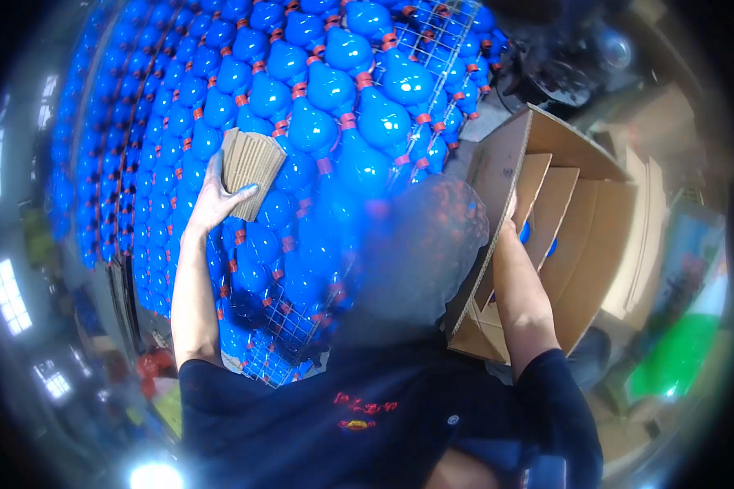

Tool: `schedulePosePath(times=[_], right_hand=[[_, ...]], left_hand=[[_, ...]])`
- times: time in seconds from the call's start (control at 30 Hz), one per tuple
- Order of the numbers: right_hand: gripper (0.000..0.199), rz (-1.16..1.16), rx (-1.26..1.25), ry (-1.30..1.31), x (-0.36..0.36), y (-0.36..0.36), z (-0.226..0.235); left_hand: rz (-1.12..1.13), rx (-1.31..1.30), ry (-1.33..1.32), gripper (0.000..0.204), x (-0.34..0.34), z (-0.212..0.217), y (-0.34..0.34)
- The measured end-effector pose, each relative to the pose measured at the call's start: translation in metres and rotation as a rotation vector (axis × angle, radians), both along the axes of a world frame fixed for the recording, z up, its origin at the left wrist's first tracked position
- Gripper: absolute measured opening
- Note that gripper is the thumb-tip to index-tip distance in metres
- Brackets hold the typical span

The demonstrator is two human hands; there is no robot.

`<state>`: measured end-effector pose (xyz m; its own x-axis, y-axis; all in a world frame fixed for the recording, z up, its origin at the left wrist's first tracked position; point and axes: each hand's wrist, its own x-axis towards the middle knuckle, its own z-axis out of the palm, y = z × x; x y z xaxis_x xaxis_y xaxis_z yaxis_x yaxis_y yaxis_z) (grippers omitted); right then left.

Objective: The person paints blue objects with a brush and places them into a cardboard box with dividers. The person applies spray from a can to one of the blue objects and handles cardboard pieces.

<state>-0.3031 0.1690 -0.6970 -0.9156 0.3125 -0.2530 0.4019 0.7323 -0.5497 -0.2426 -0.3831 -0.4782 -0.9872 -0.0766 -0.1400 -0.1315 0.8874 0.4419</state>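
My left hand [217, 196] is closed on a stack of cardboard strips [253, 167], its thumb across the near side. The stack is held in front of rows of glossy blue, bulb-shaped pieces [312, 126] with red bands at their narrow necks. On the right, my right forearm reaches into an open cardboard box [497, 163]. Only a bit of my right hand [510, 217] shows beside the box's left wall; its fingers are hidden. Upright cardboard dividers [558, 208] stand in the box, with small blue parts [525, 233] showing between them.
Wire mesh [284, 322] shows among the blue pieces at the lower middle and the top. Flat cardboard [643, 244] lies beyond the box. A bright green item [678, 354] is at the right, red items [153, 367] at lower left. A blurred translucent patch covers the middle.
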Motion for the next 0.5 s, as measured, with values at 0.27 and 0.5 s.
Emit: schedulePosePath(times=[0.27, 0.5], right_hand=[[0.038, 0.046, -0.331, 0.123, 0.025, -0.012, 0.115], [0.027, -0.049, -0.570, 0.540, 0.100, -0.052, 0.294]], left_hand=[[0.112, -0.158, 0.008, 0.071, -0.006, 0.028, -0.058], [0.261, 0.330, 0.384, 0.050, 0.027, 0.083, -0.037]])
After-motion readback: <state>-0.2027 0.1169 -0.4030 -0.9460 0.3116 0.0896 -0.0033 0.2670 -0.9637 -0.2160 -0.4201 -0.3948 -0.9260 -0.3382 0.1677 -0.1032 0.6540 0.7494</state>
